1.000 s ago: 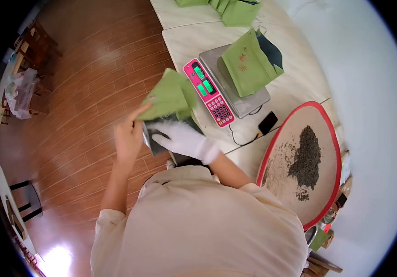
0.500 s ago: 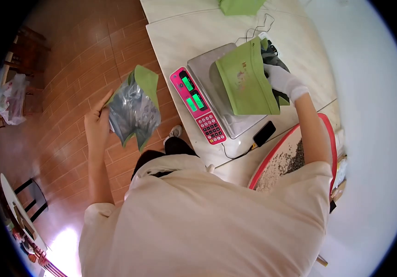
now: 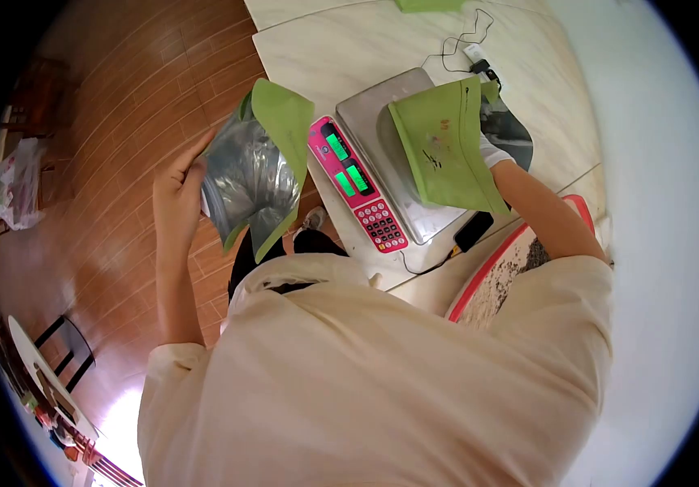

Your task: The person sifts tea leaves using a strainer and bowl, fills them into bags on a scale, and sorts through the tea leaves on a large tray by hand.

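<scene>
My left hand [image 3: 181, 180], bare, grips the edge of a green pouch [image 3: 283, 122] with a silvery lining, its mouth gaping and held out over the floor. My right hand [image 3: 491, 152], in a white glove, reaches into the mouth of a second green pouch [image 3: 439, 150]; its fingers are hidden inside. This second pouch stands over the steel pan of a weighing scale [image 3: 358, 101]. Pink and lit green, the scale's display and keypad panel [image 3: 349, 174] faces me.
A red-rimmed round tray [image 3: 479, 280] with dark and pale loose bits sits by my right arm. Beside the scale lies a black phone-like device [image 3: 473, 231] on a cable. Behind are a power strip [image 3: 479, 61] and another green pouch [image 3: 431, 4].
My right hand has gone deeper into the pouch on the scale, and that pouch has shifted slightly. The pouch in my left hand has moved closer to the scale and turned a little.
</scene>
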`<state>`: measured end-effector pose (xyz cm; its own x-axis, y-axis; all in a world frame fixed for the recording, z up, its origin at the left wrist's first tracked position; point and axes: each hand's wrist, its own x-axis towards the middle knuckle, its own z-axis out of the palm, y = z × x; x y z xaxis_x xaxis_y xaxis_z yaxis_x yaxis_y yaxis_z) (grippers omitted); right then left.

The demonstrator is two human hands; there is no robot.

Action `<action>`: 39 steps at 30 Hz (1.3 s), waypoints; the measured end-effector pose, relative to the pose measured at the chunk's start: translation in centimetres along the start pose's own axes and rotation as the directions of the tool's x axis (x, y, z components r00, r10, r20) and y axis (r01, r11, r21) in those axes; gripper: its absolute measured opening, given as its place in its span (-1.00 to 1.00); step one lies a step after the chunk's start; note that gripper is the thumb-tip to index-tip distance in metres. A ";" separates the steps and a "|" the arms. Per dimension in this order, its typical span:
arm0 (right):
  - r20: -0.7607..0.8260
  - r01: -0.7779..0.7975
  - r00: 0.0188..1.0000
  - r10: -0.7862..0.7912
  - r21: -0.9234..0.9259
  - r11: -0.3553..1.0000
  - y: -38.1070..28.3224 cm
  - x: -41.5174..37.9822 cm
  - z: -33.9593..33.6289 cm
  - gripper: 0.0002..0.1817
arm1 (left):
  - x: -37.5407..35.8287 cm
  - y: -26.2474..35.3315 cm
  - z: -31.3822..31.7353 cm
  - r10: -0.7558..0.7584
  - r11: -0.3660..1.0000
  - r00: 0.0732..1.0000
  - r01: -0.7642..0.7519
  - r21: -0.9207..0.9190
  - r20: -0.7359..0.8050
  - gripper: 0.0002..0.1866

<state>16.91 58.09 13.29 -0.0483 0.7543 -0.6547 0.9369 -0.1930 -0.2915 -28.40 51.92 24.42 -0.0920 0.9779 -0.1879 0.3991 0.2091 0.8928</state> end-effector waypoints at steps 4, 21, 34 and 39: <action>-0.075 0.046 0.997 -0.035 0.147 0.988 -0.4 -1.9 -0.8 -0.65 | 1.5 0.5 -0.4 0.041 0.998 0.999 -0.040 -0.053 0.016 -0.62; -0.047 0.041 0.999 0.003 0.890 0.453 -1.1 -11.5 -6.7 -0.79 | 3.9 3.3 1.8 0.151 0.988 0.979 -0.150 -0.022 0.138 -0.65; -0.147 0.140 0.989 -0.011 0.915 0.378 -1.6 -14.0 -7.0 -0.73 | 2.0 3.6 1.9 0.105 0.991 0.990 -0.097 -0.089 0.096 -0.66; -0.178 0.166 0.984 0.000 0.914 0.369 -1.8 -15.0 -6.8 -0.72 | 1.2 4.5 2.3 0.105 0.994 0.988 -0.100 -0.052 0.115 -0.66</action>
<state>18.35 51.42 28.38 0.0145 0.8541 -0.5200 0.0213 -0.5202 -0.8538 -24.66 54.06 27.27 0.0557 0.9888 -0.1385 0.3586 0.1096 0.9270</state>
